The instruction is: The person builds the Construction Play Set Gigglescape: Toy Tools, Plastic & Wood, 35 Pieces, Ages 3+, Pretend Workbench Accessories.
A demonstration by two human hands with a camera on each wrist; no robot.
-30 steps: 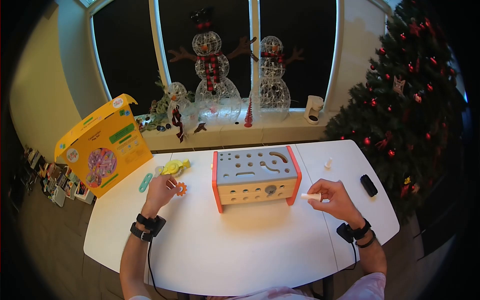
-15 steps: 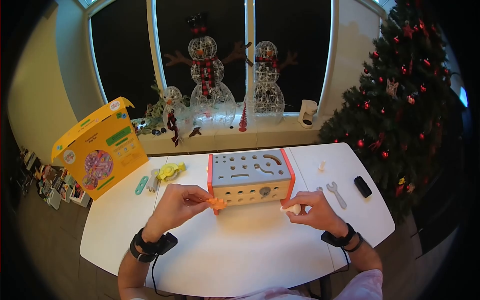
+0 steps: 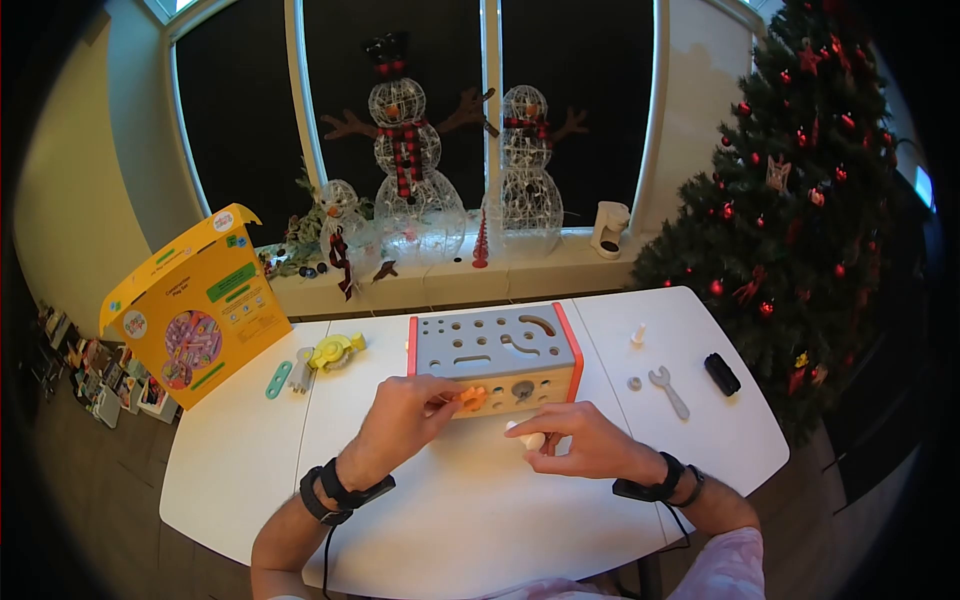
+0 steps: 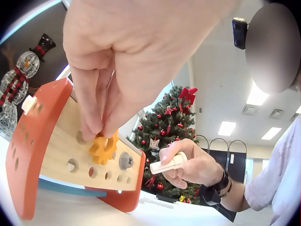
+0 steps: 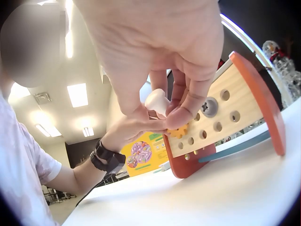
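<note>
Well inside table edge point(image 3: 776, 448): hands point(image 3: 398, 422), gear point(image 3: 474, 399)

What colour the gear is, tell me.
Orange; the gear shows best in the left wrist view.

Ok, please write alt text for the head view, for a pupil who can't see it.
A person's left hand holds an orange gear at the front of a toy workbench; the right hand holds a white peg. On the white table, a grey wrench lies to the right and a yellow Construction Play Set box stands left.
</note>
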